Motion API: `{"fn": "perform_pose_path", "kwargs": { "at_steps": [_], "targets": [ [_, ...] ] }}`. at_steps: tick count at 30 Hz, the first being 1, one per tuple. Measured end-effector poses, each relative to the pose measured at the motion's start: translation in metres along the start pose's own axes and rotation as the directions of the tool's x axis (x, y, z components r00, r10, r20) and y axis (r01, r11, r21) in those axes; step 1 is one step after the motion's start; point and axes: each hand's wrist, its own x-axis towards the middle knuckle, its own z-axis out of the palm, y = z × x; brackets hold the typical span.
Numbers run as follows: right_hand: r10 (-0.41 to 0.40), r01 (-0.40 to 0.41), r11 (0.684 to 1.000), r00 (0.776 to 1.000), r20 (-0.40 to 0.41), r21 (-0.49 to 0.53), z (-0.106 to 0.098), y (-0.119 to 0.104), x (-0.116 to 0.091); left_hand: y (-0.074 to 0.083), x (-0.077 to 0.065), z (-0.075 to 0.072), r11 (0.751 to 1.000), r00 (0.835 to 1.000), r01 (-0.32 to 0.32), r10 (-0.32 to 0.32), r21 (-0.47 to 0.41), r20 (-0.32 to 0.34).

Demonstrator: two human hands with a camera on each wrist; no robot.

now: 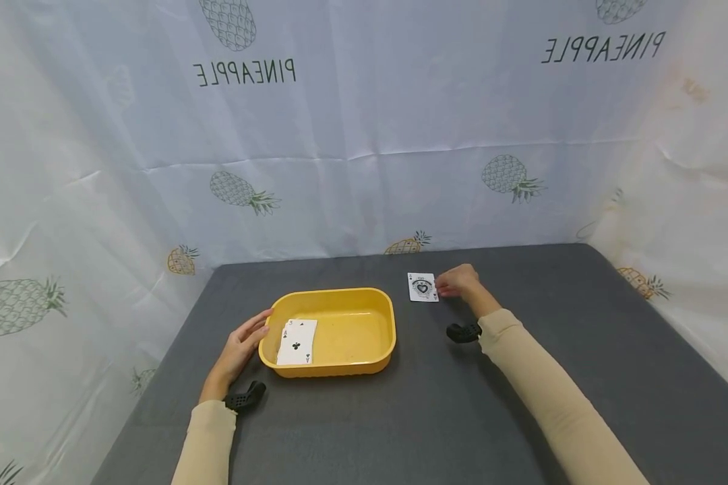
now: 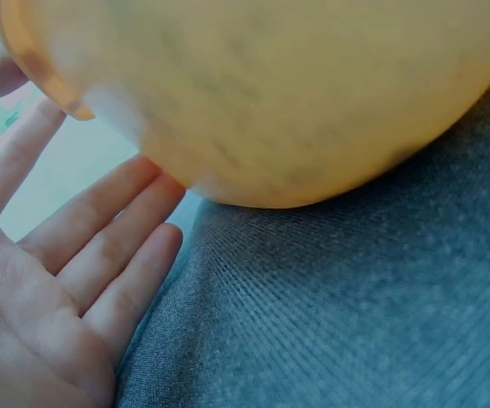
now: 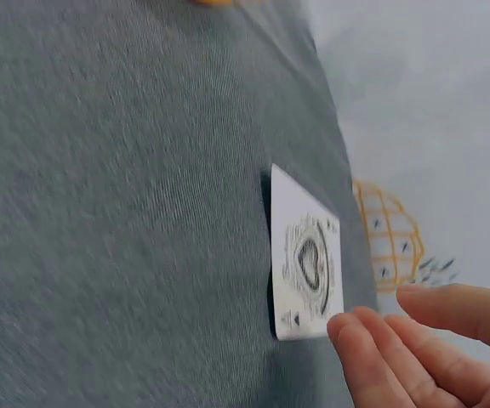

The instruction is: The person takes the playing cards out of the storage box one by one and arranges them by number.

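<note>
A yellow plastic tray (image 1: 352, 367) stands on the dark table, with a few white playing cards (image 1: 296, 342) overlapping in its left part; an ace of clubs is uppermost. My left hand (image 1: 241, 347) rests against the tray's left side. In the left wrist view its fingers (image 2: 113, 229) are spread and fairly straight, their tips touching the tray wall (image 2: 313, 102). Farther back on the right, a single playing card (image 1: 421, 287) with a large ornate spade lies face up. At that card's right edge is my right hand (image 1: 458, 281); in the right wrist view the thumb stands apart from the fingers.
A dark cloth (image 1: 340, 431) covers the table. Behind it and at both sides hangs a white curtain (image 1: 364, 121) printed with pineapples. Black wrist devices (image 1: 464, 333) are worn on both arms, below beige sleeves.
</note>
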Motion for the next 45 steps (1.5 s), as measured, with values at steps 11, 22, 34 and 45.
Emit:
{"fn": "perform_pose_path", "kwargs": {
  "at_steps": [11,22,34,45],
  "targets": [
    [-0.07,0.06,0.997,0.972,0.223,0.051,0.031,-0.011,-0.039,-0.001,0.0,-0.001,1.0,1.0,0.014,-0.014,0.014,-0.008],
    [-0.117,0.094,0.993,0.906,0.406,0.075,0.078,-0.026,-0.078,-0.002,0.001,-0.001,0.999,0.999,0.036,-0.036,0.007,-0.014],
    [-0.048,0.021,0.998,0.888,0.458,0.063,0.151,-0.031,-0.1,-0.001,0.0,-0.004,0.999,0.999,0.033,-0.033,0.011,-0.007],
    [-0.01,-0.008,0.999,0.902,0.432,0.041,0.203,-0.019,-0.116,0.001,0.001,-0.001,0.997,0.997,0.067,-0.066,0.025,-0.034]
  ]
}}
